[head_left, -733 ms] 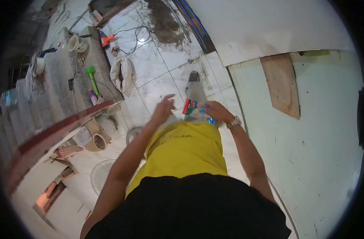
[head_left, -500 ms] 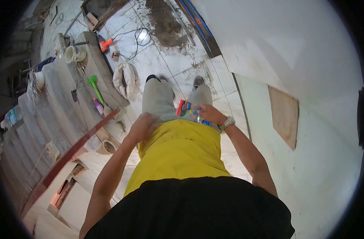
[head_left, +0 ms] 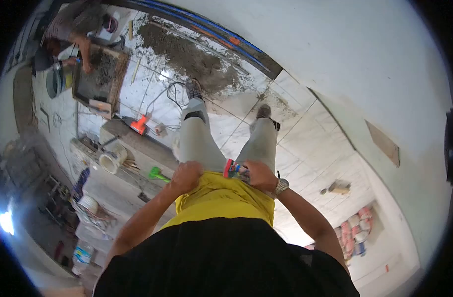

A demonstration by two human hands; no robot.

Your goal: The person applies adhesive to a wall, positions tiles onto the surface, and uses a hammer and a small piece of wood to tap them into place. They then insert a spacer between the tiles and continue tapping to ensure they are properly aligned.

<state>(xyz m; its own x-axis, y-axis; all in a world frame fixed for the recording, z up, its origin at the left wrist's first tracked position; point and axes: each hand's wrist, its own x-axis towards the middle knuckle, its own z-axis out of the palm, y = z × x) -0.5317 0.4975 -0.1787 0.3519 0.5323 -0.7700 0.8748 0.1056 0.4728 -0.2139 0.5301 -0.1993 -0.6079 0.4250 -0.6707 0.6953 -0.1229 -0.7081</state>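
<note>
My right hand [head_left: 259,175], with a watch [head_left: 282,185] at its wrist, is closed round a small red and blue item [head_left: 233,169] in front of my right thigh. What the item is cannot be made out. Against the hem of the yellow shirt [head_left: 226,198], at my left hip, my left hand [head_left: 188,175] has its fingers curled in; whether it grips the cloth is hidden. Grey trousers [head_left: 199,141] cover both my legs.
Steps [head_left: 137,148] on the left hold a white bucket [head_left: 112,158] and a green tool [head_left: 158,174]. An orange power tool [head_left: 138,124] with a cable lies beyond. At the upper left, a person [head_left: 70,29] reaches into a mortar tray [head_left: 120,79]. Sacks [head_left: 355,230] lie at the lower right.
The view has swung, bringing the other person and the sacks into sight. My feet have shifted over the tiles, and my left hand has curled more tightly at the shirt hem.
</note>
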